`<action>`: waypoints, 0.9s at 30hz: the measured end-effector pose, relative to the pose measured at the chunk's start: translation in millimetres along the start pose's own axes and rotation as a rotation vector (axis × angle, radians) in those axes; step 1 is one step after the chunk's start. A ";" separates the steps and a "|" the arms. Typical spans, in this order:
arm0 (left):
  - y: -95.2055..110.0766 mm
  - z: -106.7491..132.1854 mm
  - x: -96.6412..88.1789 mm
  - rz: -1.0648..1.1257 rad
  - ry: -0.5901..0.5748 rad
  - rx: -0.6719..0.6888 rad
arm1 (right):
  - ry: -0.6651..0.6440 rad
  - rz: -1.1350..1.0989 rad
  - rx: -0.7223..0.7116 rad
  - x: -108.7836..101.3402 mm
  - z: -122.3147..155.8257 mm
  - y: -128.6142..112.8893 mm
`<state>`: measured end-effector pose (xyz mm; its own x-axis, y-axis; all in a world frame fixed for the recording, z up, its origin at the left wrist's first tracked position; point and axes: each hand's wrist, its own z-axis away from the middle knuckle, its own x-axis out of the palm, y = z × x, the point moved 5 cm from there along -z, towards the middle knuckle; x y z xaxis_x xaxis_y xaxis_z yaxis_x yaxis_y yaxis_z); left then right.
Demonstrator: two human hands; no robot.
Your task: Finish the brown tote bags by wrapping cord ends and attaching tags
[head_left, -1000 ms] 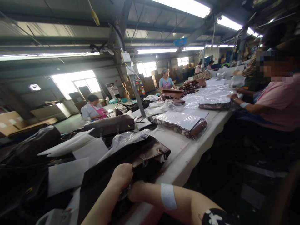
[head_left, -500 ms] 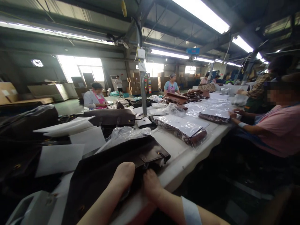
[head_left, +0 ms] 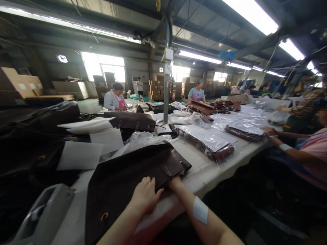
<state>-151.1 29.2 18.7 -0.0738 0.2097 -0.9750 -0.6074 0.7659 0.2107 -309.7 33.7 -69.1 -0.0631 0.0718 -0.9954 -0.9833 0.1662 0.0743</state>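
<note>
A dark brown handbag with brass eyelets lies on its side on the table in front of me. My left hand rests on the bag's near side, its fingers stretched out and the thumb apart. My right hand reaches in at the bag's near edge, close to the handle. Its fingers are hidden by the bag, so their pose does not show. A white patch is on my right forearm.
White paper sheets and a clear plastic bag lie behind the handbag. A grey tape dispenser-like device stands at left. Plastic-wrapped brown bags lie along the white table. A metal post rises behind; a co-worker sits at right.
My left hand has gone from bent fingers at the bag's near edge to lying spread on its side. My right hand has moved further in behind the bag's edge. The view has turned left.
</note>
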 end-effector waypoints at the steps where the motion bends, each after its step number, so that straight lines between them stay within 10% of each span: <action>1: -5.9 5.7 0.6 0.026 0.015 -0.034 | -0.022 -0.005 0.001 2.8 2.3 5.2; 6: -23.9 27.7 22.6 -0.016 -0.017 -0.173 | -0.060 -0.121 -0.010 0.6 12.9 17.0; 11: -37.1 24.5 26.3 -0.154 0.253 -0.232 | 0.015 -0.165 0.075 -6.0 40.9 12.9; 15: -46.2 18.0 31.1 -0.237 0.383 -0.191 | 0.301 -0.162 0.178 1.1 85.1 -0.2; 19: -50.0 15.7 55.0 -0.276 0.489 -0.167 | 0.598 -0.261 0.003 13.5 121.0 -26.3; 27: -53.5 23.4 78.7 -0.293 0.553 -0.097 | 0.680 -0.271 -0.294 -10.1 122.0 -59.8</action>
<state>-105.9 19.0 -67.6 -0.2753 -0.3656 -0.8891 -0.7314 0.6799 -0.0531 -229.4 143.0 -56.2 0.1877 -0.5672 -0.8019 -0.9782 -0.1818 -0.1004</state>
